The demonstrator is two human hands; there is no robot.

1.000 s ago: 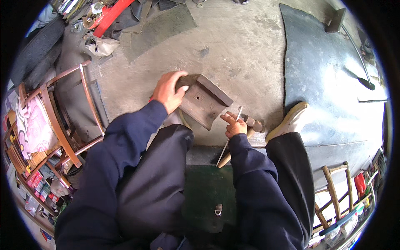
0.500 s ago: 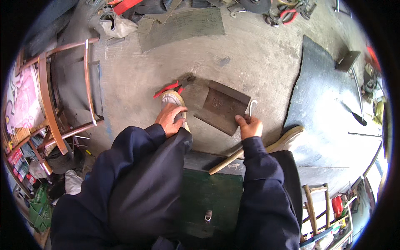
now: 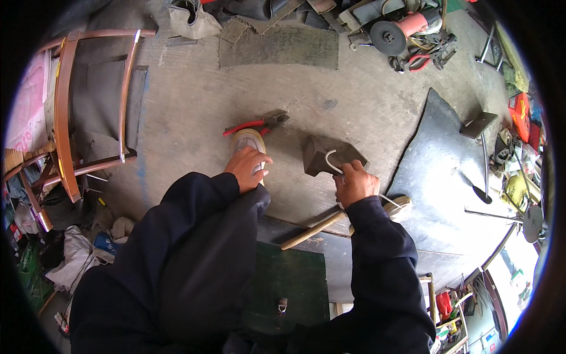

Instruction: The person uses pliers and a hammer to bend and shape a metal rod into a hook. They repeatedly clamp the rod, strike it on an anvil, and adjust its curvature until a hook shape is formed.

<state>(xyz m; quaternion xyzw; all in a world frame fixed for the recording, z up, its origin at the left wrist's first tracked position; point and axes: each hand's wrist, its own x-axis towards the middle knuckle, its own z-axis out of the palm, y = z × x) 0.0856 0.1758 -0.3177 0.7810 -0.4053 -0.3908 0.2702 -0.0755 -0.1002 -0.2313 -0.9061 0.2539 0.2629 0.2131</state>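
Note:
My left hand (image 3: 247,168) rests on the toe region of my left pale shoe (image 3: 250,141) by my knee, fingers apart and bent. Red-handled pliers (image 3: 242,125) lie just beyond that shoe. My right hand (image 3: 356,183) is closed round a thin pale rod (image 3: 330,159) with a hooked end, over a dark bent steel piece (image 3: 313,150) on the concrete floor. A wooden handle (image 3: 309,234) lies below my right hand, its far end hidden. My right shoe (image 3: 395,206) is partly behind my hand.
A wooden chair frame (image 3: 66,118) stands left. Scrap sheets (image 3: 277,50), an angle grinder (image 3: 407,29) and tools lie at the back. A dark mat (image 3: 448,165) with a metal stand (image 3: 479,124) is right. A green board (image 3: 277,271) is below me, with clutter along both sides.
My left hand has let go of the steel piece and moved onto the shoe. The piece has turned and shifted right. The hooked rod in my right hand has tilted over it.

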